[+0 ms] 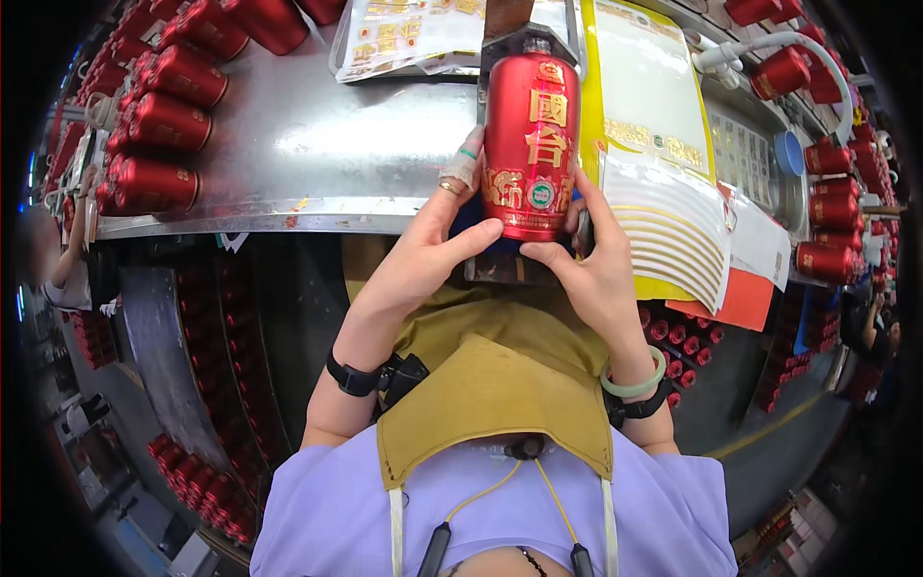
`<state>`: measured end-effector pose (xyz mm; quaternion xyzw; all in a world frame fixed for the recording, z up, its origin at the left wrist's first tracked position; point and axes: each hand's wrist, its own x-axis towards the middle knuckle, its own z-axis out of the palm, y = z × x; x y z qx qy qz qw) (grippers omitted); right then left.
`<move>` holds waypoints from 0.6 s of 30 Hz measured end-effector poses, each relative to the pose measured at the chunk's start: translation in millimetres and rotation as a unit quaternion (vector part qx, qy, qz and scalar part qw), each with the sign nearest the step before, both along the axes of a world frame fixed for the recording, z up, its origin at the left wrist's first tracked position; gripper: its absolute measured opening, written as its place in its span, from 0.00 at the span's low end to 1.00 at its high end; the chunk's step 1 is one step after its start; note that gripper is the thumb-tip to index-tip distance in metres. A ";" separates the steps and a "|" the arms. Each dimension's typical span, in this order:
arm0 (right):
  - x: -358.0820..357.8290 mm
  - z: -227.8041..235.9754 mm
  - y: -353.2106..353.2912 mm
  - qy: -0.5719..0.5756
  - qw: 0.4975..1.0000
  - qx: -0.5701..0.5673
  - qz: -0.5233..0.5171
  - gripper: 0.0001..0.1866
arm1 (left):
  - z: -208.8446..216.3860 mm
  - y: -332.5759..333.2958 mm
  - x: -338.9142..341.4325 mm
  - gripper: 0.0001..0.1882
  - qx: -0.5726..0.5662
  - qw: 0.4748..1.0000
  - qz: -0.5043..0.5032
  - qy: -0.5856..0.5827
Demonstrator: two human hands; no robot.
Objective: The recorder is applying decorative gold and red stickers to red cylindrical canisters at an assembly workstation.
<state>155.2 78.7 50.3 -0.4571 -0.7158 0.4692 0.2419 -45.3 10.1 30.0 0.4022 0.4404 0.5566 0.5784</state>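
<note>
A shiny red bottle (pixel 531 144) with raised gold characters and a round green-and-white seal lies in front of me, its neck pointing away. My left hand (pixel 442 216) grips its left side, the thumb near the base; one finger is wrapped in pale tape and another wears a ring. From the other side my right hand (pixel 598 255) holds the lower right edge, thumb at the base and some fingers hidden behind it. Under the bottle a dark holder (pixel 490 60) shows partly. Close to my right hand rests a fanned stack of white sheets (pixel 663 226).
Several red bottles (pixel 159 183) line the metal table's (pixel 317 125) left side. Gold-printed decal sheets (pixel 404 34) lie in a tray at the back. At right are a yellow board (pixel 591 58), a red card (pixel 740 298), a white curved pipe (pixel 798 40) and more red bottles (pixel 829 262).
</note>
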 end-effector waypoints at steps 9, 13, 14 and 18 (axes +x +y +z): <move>3.0 -4.9 -0.4 0.000 0.999 0.043 0.011 0.50 | 3.1 -1.3 13.6 0.41 0.019 0.998 0.053 0.026; 2.6 -0.8 -3.2 0.037 0.999 -0.029 -0.010 0.48 | 0.5 -3.6 9.8 0.35 -0.008 0.994 0.083 -0.070; -2.0 2.4 -4.1 0.072 0.996 -0.041 -0.031 0.46 | 2.0 -1.6 10.4 0.35 -0.008 0.994 0.083 -0.071; -16.9 9.6 -5.2 0.124 0.990 -0.015 -0.065 0.38 | 9.9 4.4 20.6 0.34 -0.004 0.995 0.103 0.007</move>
